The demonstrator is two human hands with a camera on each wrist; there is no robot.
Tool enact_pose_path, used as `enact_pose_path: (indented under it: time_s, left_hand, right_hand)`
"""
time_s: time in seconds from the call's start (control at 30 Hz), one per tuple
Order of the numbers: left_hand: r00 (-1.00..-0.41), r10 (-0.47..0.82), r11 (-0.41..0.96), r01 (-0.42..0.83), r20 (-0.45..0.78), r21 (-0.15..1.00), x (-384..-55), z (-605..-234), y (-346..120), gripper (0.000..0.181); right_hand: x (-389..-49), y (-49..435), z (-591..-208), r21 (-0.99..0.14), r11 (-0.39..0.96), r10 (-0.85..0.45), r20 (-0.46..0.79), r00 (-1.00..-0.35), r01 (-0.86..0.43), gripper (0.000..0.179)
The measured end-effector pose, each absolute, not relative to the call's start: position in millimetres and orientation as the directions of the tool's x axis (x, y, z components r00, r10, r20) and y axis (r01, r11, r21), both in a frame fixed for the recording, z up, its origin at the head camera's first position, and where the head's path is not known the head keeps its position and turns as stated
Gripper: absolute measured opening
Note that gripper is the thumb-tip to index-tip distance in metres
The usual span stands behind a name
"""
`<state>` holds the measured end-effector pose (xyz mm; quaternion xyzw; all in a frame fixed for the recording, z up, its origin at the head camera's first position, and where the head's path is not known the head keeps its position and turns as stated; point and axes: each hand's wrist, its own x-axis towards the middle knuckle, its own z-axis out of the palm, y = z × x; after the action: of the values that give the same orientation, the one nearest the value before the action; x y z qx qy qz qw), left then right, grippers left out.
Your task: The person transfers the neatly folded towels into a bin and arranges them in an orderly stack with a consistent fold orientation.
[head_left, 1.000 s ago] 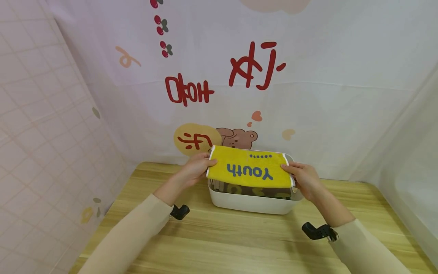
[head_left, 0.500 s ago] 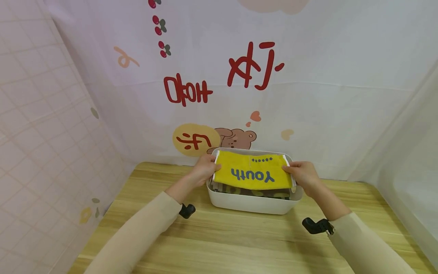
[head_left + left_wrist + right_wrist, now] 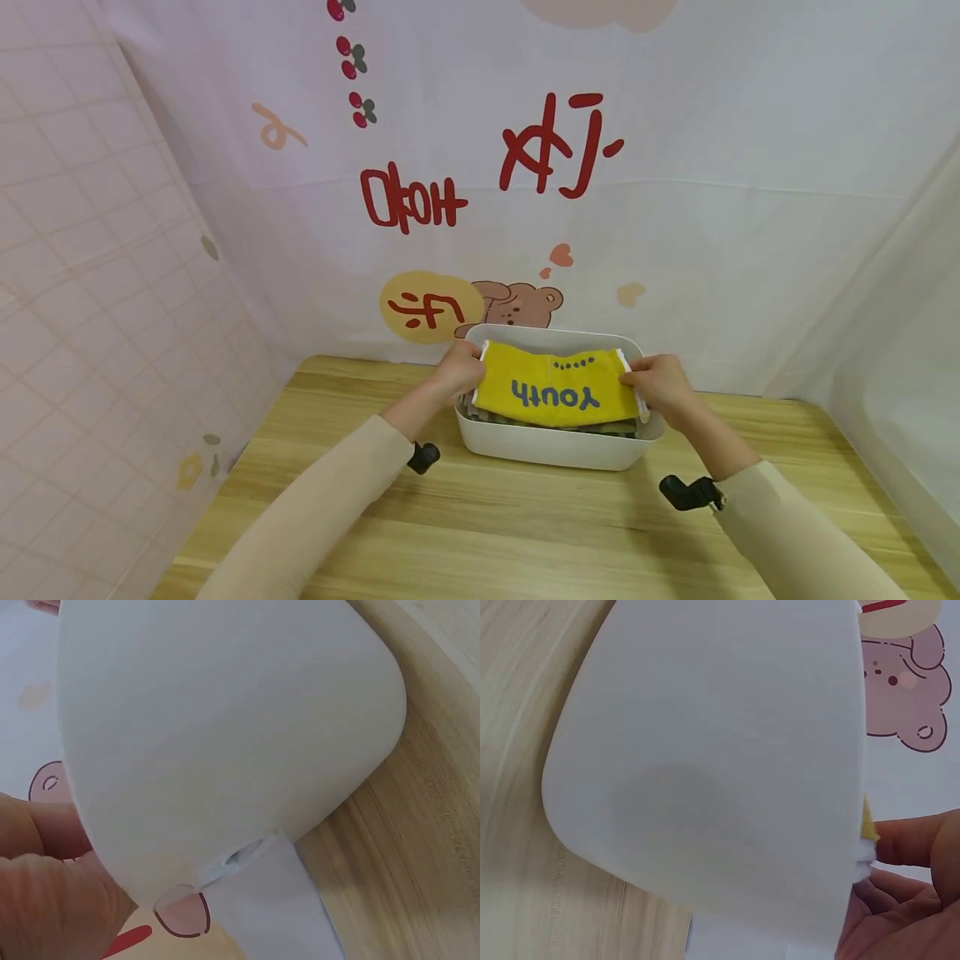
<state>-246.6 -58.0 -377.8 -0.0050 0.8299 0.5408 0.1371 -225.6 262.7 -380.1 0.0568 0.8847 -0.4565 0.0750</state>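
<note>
A folded yellow towel point(image 3: 551, 387) with blue "Youth" lettering and white edges lies within the mouth of a white oblong bin point(image 3: 555, 448), sagging a little in the middle. My left hand point(image 3: 460, 371) pinches its left edge at the bin's rim. At the other end, my right hand point(image 3: 662, 385) pinches the white right edge between thumb and fingers. Under the towel shows a strip of dark patterned cloth point(image 3: 615, 428) inside the bin. In the right wrist view, a bit of the yellow towel point(image 3: 868, 821) peeks past the bin wall point(image 3: 705, 750). The left wrist view hides the towel behind the bin point(image 3: 225, 735).
The bin stands on a wood-grain table point(image 3: 525, 533) near its back edge. Behind it hangs a white cloth backdrop point(image 3: 712, 250) printed with a bear point(image 3: 521, 307) and red characters. A gridded white cloth point(image 3: 112, 292) borders the left side.
Both hands have lowered the yellow towel from above the bin into its mouth. The left hand has moved right and slightly down, and less of the patterned cloth shows. The bin has stayed put.
</note>
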Motion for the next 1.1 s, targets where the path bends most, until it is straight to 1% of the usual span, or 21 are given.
enact_pose_path:
  time_s: [0.13,0.27,0.37,0.43,0.53,0.6,0.67,0.7,0.8,0.9,1.0,1.1]
  left_hand:
    - [-0.964,0.135,0.453,-0.146,-0.23,0.88,-247.2,-379.0,-53.3,0.024]
    - [-0.968,0.095,0.496,-0.158,-0.234,0.854,-247.3,-380.7,-48.0,0.022]
    - [-0.971,0.06,0.549,-0.162,-0.232,0.82,-246.1,-381.1,-44.3,0.027]
    - [-0.972,0.055,0.581,-0.155,-0.229,0.799,-244.5,-380.6,-42.2,0.031]
    - [-0.975,0.055,0.609,-0.139,-0.216,0.781,-241.8,-378.3,-41.2,0.037]
    - [-0.978,0.061,0.614,-0.122,-0.2,0.78,-240.0,-375.5,-42.3,0.043]
    - [-0.983,0.075,0.607,-0.087,-0.166,0.79,-239.3,-372.5,-45.0,0.049]
    - [-0.985,0.084,0.599,-0.07,-0.149,0.798,-238.8,-370.4,-47.0,0.051]
    - [-0.991,0.112,0.56,0.003,-0.073,0.828,-237.7,-365.9,-55.8,0.053]
    - [-0.992,0.122,0.517,0.077,0.016,0.852,-234.9,-362.9,-67.8,0.05]
    - [-0.987,0.103,0.5,0.158,0.123,0.851,-231.8,-362.7,-82.3,0.047]
    - [-0.97,0.081,0.523,0.238,0.229,0.818,-228.3,-364.2,-99.2,0.047]
  right_hand:
    - [-224.0,261.1,-378.8,-0.78,0.612,0.012,-0.158,-0.987,0.132,0.036]
    - [-222.7,261.1,-378.4,-0.772,0.626,0.0,-0.141,-0.99,0.111,0.035]
    - [-221.8,261.6,-378.9,-0.761,0.642,-0.001,-0.13,-0.992,0.099,0.036]
    - [-221.4,261.7,-378.8,-0.749,0.655,0.002,-0.13,-0.992,0.099,0.031]
    - [-218.3,261.3,-375.8,-0.724,0.684,0.0,-0.119,-0.993,0.087,0.039]
    - [-216.1,261.5,-372.6,-0.727,0.681,-0.005,-0.117,-0.993,0.082,0.044]
    - [-213.0,263.1,-368.0,-0.743,0.665,-0.005,-0.108,-0.994,0.077,0.056]
    - [-211.9,264.2,-365.7,-0.754,0.652,-0.002,-0.102,-0.995,0.076,0.057]
    - [-208.0,268.6,-360.8,-0.8,0.596,0.01,-0.076,-0.997,0.067,0.057]
    - [-201.8,275.2,-358.5,-0.824,0.566,0.027,-0.021,-0.999,0.032,0.055]
    - [-193.0,285.2,-359.2,-0.823,0.567,0.038,0.052,-0.998,-0.021,0.054]
    - [-181.8,299.8,-362.9,-0.797,0.598,0.042,0.127,-0.991,-0.077,0.055]
